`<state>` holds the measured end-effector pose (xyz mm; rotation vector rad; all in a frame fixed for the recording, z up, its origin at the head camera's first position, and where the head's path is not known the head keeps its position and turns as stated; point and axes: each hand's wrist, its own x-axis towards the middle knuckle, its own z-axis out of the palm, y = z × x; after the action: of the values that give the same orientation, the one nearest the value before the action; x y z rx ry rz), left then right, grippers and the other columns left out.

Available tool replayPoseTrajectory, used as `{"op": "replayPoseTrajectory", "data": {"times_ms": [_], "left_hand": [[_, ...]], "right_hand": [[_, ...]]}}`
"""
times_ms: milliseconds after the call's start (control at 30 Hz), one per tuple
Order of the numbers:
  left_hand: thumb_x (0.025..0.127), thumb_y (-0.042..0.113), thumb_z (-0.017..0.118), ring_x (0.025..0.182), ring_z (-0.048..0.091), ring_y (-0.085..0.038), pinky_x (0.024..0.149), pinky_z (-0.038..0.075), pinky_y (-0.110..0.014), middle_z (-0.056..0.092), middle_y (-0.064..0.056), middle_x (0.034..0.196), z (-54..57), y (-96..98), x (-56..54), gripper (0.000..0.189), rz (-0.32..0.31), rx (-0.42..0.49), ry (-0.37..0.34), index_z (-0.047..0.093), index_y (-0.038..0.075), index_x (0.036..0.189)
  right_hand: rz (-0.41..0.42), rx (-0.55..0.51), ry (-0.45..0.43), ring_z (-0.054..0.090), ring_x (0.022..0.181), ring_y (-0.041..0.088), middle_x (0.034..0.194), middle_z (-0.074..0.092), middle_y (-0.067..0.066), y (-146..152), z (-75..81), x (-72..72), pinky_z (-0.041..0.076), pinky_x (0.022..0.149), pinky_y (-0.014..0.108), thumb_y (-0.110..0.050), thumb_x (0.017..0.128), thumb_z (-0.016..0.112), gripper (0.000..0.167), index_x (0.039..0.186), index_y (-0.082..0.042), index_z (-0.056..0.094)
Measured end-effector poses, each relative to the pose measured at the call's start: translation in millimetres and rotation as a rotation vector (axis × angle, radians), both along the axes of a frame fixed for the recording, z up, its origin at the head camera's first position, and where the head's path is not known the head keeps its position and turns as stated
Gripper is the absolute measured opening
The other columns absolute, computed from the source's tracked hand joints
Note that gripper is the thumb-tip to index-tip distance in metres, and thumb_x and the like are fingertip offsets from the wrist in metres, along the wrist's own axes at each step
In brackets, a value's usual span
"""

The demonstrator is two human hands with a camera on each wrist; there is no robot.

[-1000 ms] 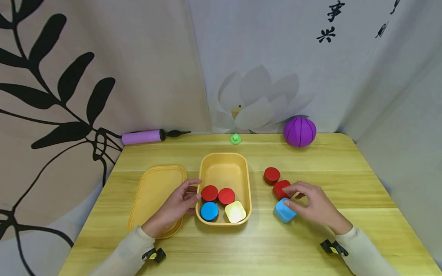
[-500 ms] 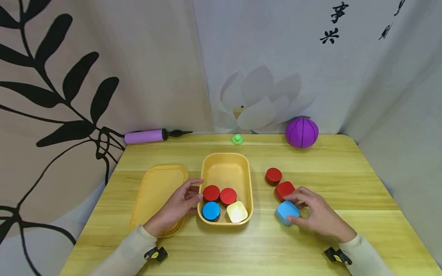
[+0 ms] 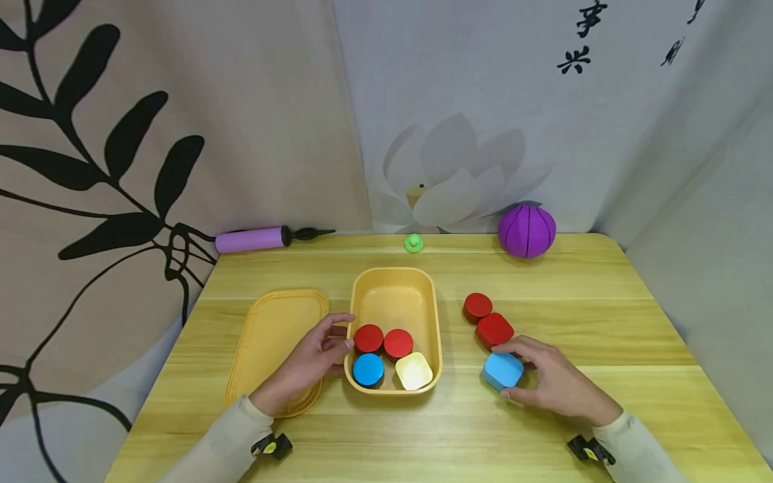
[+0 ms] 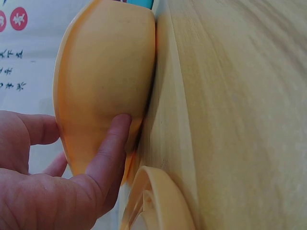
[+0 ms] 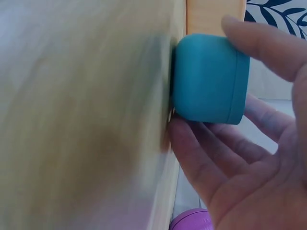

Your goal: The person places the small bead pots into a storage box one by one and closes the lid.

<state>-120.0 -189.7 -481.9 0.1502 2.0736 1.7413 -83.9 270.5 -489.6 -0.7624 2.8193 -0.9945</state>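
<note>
In the head view my left hand holds the left side of an orange open box, with fingertips at its rim. The left wrist view shows one finger against the box's outer wall. Inside the box sit two red round blocks, a blue round block and a pale yellow block. My right hand pinches a blue rounded square block on the table, thumb on the near side and fingers on the far side. Just behind it are a red rounded square block and a red round block.
An orange lid lies left of the box, partly under my left hand. Along the table's back edge are a purple pump, a small green duck-faced toy and a purple ball. Curtains hang behind.
My right fingers have come off the red square block, back towards me, and round the blue block, which has turned slightly. My left hand stays on the box.
</note>
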Motion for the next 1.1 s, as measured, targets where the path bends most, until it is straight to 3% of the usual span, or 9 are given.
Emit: {"op": "replayPoseTrajectory", "data": {"times_ms": [233, 467, 900, 1100], "left_hand": [[0.108, 0.021, 0.063, 0.12, 0.06, -0.028, 0.085, 0.064, -0.044, 0.045, -0.025, 0.145, -1.0, -0.9, 0.2, 0.054, -0.003, 0.008, 0.003, 0.042, 0.017, 0.158], [0.108, 0.02, 0.063, 0.12, 0.06, -0.028, 0.085, 0.064, -0.043, 0.045, -0.024, 0.145, -2.8, -1.2, -0.8, 0.054, -0.001, 0.015, -0.005, 0.042, 0.018, 0.157], [0.107, 0.02, 0.063, 0.119, 0.061, -0.028, 0.084, 0.064, -0.043, 0.047, -0.024, 0.144, -2.4, 0.3, -0.3, 0.055, 0.004, 0.02, 0.0, 0.042, 0.017, 0.158], [0.107, 0.021, 0.065, 0.12, 0.061, -0.027, 0.084, 0.065, -0.044, 0.047, -0.022, 0.144, -1.1, 0.7, -0.2, 0.055, 0.018, 0.014, -0.005, 0.043, 0.018, 0.157]], "right_hand": [[0.023, 0.0, 0.019, 0.064, 0.102, 0.004, 0.127, 0.068, -0.01, -2.6, 1.3, -1.1, 0.061, 0.086, 0.029, -0.021, 0.077, 0.096, 0.066, 0.136, -0.02, 0.067], [0.053, -0.036, -0.038, 0.065, 0.107, 0.008, 0.137, 0.067, -0.001, -6.4, 9.2, -5.5, 0.063, 0.087, 0.029, -0.016, 0.08, 0.093, 0.073, 0.145, -0.009, 0.06], [0.108, -0.051, 0.121, 0.065, 0.108, 0.008, 0.136, 0.068, 0.0, -20.9, 28.6, -21.4, 0.06, 0.089, 0.03, -0.004, 0.076, 0.088, 0.076, 0.146, -0.011, 0.059], [0.109, -0.067, 0.141, 0.062, 0.102, 0.008, 0.125, 0.066, -0.005, -32.3, 40.6, -32.0, 0.059, 0.083, 0.03, -0.005, 0.075, 0.088, 0.075, 0.145, -0.014, 0.061]]}}
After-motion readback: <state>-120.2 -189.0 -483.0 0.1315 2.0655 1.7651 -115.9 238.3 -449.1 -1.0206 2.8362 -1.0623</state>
